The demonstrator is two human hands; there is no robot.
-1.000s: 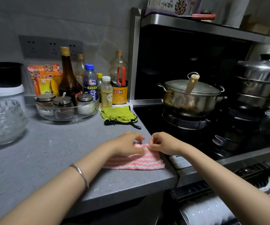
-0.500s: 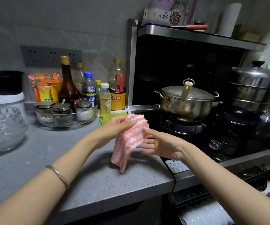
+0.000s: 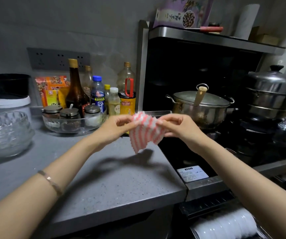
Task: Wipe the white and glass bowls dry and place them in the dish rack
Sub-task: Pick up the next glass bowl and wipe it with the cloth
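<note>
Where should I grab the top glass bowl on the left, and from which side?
Probably by the rim of the top glass bowl, from above on its right side: it sits upright, nested in others, so only the flared rim is free.

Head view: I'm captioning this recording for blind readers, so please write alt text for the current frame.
The left hand and right hand pinch the top edge of a pink-and-white striped cloth, holding it above a grey counter. Glass bowls sit at the counter's far left; a lidded steel pot stands on the stove at right.
</note>
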